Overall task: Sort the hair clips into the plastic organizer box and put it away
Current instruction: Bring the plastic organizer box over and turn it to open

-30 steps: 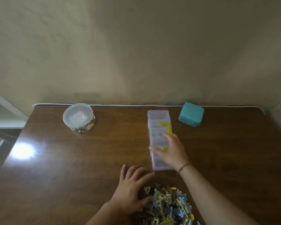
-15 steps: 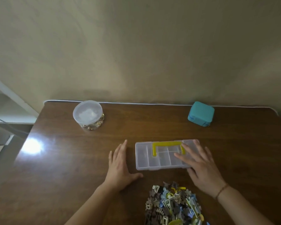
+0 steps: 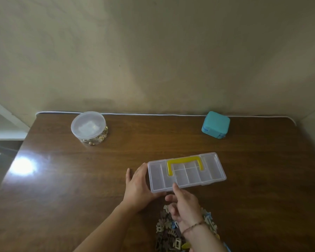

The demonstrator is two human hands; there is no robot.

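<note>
Organizer box [image 3: 186, 172]: clear plastic, flat, rectangular with rounded corners, lid down, inner dividers showing through as a row of compartments; yellow U-shaped handle [image 3: 185, 163] lies flat on the lid along the far edge. I see it lying lengthwise on the desk [image 3: 62, 179], near the middle, slightly skewed.

Hair clips [image 3: 168, 231]: a loose heap of small plastic pieces in brown, cream, blue and yellow, mixed shapes, at the near edge of the desk just in front of the box and partly hidden under my right wrist.

Left hand [image 3: 137, 188]: forearm coming in from the lower left, palm down, fingers straight and spread along the box's left end, thumb along its near left corner. Grip loose, flat against the box rather than wrapped round it.

Right hand [image 3: 185, 202]: raised over the clip heap, index finger extended with its tip touching the near edge of the lid; the other fingers are curled under. I cannot tell whether they hold anything. A thin beaded bracelet [image 3: 193, 226] circles the wrist.

Desk: dark brown wood grain, glossy, with a bright light reflection at the left.

Round tub [image 3: 88, 128]: clear plastic, frosted lid, small gold-coloured items inside, far left.

Teal case [image 3: 215, 127]: rounded square, far right.
</note>
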